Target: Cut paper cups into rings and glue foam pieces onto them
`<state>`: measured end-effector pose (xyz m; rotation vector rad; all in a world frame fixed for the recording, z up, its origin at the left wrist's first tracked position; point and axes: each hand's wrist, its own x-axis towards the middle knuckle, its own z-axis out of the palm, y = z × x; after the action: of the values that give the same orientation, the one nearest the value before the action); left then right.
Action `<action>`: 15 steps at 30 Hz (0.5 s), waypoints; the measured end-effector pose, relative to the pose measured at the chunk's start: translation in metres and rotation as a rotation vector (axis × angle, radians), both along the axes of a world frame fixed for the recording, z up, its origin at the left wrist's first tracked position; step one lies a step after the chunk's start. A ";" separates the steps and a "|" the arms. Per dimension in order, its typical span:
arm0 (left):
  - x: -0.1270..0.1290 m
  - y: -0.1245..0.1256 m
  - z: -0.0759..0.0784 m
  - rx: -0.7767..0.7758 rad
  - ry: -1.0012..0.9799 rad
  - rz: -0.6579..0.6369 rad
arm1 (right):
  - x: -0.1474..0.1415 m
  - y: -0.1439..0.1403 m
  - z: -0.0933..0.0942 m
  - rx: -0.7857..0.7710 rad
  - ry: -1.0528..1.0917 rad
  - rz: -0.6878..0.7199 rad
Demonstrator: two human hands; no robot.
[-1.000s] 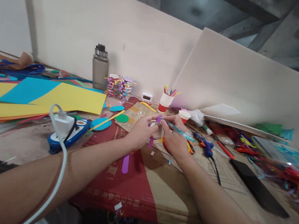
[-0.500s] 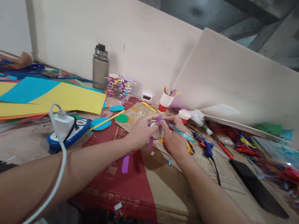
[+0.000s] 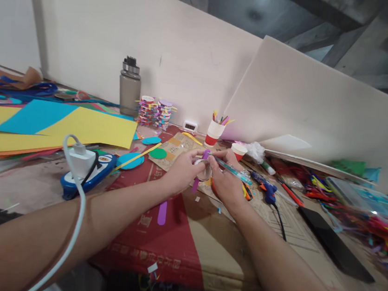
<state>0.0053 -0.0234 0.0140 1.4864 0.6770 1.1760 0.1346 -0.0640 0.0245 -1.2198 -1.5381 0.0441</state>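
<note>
My left hand [image 3: 186, 171] pinches a small pale round piece [image 3: 205, 172], which looks like paper, near the middle of the view. A purple strip [image 3: 195, 186] runs over this piece, its upper end curled and its lower end hanging down. Close against it, my right hand [image 3: 227, 183] is closed, with a clear blue pen [image 3: 235, 170] held across the fingers and slanting down to the right. The right fingertips meet the round piece and the strip; the exact contact is partly hidden. Another purple strip [image 3: 162, 213] lies on the red-and-brown cardboard [image 3: 182, 247] below.
A power strip [image 3: 87, 175] with a white cable stands left, by coloured paper sheets [image 3: 101, 128]. Behind are a bottle [image 3: 129, 87], two decorated stacks [image 3: 163, 114] and a cup of strips [image 3: 214, 133]. A glue gun [image 3: 268, 190] and black phone-like slab [image 3: 335, 243] lie right.
Both hands keep almost the same place and grip on the round piece, strip and pen. The whole view has shifted very slightly.
</note>
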 end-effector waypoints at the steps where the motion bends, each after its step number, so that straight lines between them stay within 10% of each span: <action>1: 0.000 0.000 0.000 0.002 0.001 0.000 | 0.000 0.000 0.000 0.004 -0.001 0.001; 15: -0.001 0.000 -0.001 0.008 0.014 0.002 | -0.001 -0.002 0.002 0.030 -0.014 -0.002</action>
<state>0.0046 -0.0234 0.0135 1.5027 0.6842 1.1718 0.1332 -0.0657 0.0263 -1.2007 -1.5447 0.0108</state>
